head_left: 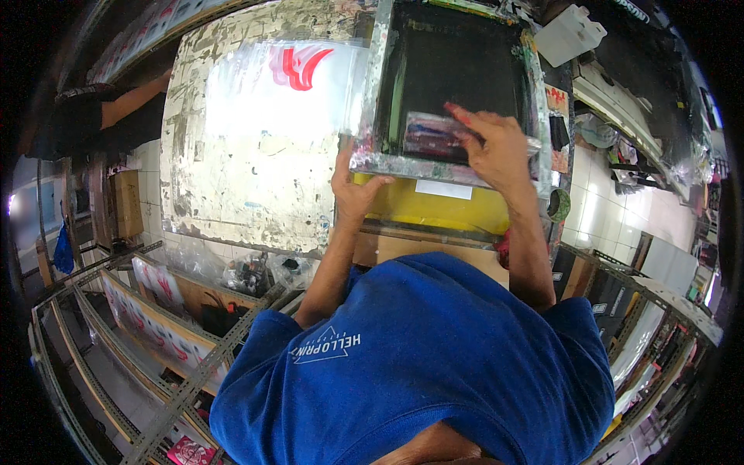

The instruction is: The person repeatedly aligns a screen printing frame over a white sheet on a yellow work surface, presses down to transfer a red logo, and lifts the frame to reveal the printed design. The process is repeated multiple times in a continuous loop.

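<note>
A paint-crusted printing screen frame (372, 93) with a dark mesh lies tilted on a worn, paint-stained table (232, 186). My right hand (492, 147) rests on a squeegee (430, 133) at the near edge of the mesh and grips it. My left hand (353, 182) holds the frame's near left corner, thumb along its lower edge. A yellow sheet (434, 208) shows under the frame. To the left lies a clear plastic sheet with a red printed mark (298, 66).
Another person's arm in a dark sleeve (116, 108) reaches in at the far left of the table. A white plastic jug (570, 32) stands at the back right. Metal drying racks (139, 325) with printed sheets stand below left and at the right.
</note>
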Motion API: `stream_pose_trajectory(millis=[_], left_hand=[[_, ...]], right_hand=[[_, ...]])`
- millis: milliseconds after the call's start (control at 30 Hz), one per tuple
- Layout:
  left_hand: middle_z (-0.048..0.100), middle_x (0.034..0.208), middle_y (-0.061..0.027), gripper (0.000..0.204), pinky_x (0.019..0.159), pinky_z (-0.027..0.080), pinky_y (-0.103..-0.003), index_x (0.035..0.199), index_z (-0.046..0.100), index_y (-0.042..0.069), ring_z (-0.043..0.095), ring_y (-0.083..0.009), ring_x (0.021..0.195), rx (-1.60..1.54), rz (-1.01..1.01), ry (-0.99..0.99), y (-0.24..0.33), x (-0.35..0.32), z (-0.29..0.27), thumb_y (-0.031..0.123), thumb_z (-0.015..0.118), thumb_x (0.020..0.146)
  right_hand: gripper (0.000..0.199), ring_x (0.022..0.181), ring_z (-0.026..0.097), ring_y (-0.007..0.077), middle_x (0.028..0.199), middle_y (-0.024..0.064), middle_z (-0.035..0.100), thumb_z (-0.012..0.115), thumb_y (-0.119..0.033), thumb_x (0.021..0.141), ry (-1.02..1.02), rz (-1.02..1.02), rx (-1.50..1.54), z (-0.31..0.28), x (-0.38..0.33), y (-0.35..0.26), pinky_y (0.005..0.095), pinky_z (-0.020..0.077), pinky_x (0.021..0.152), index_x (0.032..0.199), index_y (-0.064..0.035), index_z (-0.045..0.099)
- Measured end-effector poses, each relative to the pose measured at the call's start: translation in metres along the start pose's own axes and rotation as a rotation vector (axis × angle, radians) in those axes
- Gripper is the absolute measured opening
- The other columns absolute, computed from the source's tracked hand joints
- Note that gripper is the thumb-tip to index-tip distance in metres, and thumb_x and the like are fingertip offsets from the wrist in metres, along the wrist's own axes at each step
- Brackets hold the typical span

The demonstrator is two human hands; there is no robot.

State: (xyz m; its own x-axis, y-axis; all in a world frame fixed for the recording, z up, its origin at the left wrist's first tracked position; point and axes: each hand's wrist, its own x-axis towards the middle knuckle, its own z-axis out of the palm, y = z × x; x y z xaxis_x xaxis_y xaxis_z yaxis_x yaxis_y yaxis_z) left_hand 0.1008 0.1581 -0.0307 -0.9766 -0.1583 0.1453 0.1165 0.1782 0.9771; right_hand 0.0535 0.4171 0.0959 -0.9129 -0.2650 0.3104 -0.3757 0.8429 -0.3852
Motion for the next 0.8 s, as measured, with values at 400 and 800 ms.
stream_pose_trajectory(millis=[400,800], left_hand=[[0.042,0.149,-0.0205,0.072,0.109,0.027,-0.053,0.115,0.069,0.000,0.036,-0.0409,0.131,0.654,0.196,0.005,-0.014,-0.014,-0.009,0.035,0.090,0.055],[0.043,0.147,-0.0206,0.077,0.109,0.027,-0.052,0.129,0.062,0.003,0.039,-0.0398,0.129,0.552,0.257,0.025,-0.016,-0.018,-0.010,0.035,0.087,0.064]], right_hand=[[0.072,0.109,0.051,0.0276,0.111,0.0061,0.059,0.072,-0.015,0.061,0.014,0.046,-0.169,0.097,0.043,0.083,0.0495,0.0329,0.094,0.131,-0.0258,0.061],[0.056,0.121,0.057,0.0290,0.131,0.0073,0.065,0.072,-0.024,0.081,0.132,-0.060,-0.256,0.109,0.221,0.209,0.0502,0.0340,0.096,0.134,-0.0359,0.061]])
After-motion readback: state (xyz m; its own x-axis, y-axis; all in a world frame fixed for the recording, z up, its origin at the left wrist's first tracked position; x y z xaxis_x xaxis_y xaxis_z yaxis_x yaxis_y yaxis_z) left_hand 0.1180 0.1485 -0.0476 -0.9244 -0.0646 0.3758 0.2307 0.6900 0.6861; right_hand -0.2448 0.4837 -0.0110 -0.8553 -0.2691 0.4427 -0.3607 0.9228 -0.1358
